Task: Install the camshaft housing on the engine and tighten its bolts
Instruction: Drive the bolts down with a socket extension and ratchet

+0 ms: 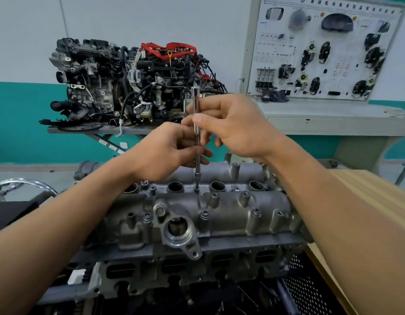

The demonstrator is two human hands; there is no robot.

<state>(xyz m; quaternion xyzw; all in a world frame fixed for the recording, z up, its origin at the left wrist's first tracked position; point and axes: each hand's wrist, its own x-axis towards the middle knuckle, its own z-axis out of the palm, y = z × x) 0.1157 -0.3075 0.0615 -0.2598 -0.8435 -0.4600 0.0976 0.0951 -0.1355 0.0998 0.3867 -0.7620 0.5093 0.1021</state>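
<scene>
Grey metal housing sat on the engine. Both hands pinched a thin steel driver, left hand low, right hand higher, keeping it upright on a middle bolt, likely for spinning it down by finger.

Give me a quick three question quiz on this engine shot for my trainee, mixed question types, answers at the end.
1. True or false: both hands grip the extension bar.
2. The bar's tip sits on a bolt in which row of the housing: A near edge, B middle, between the round holes, C far edge?
3. Fill in: the bar stands nearly ____.

Key: 1 true; 2 B; 3 upright.
</scene>
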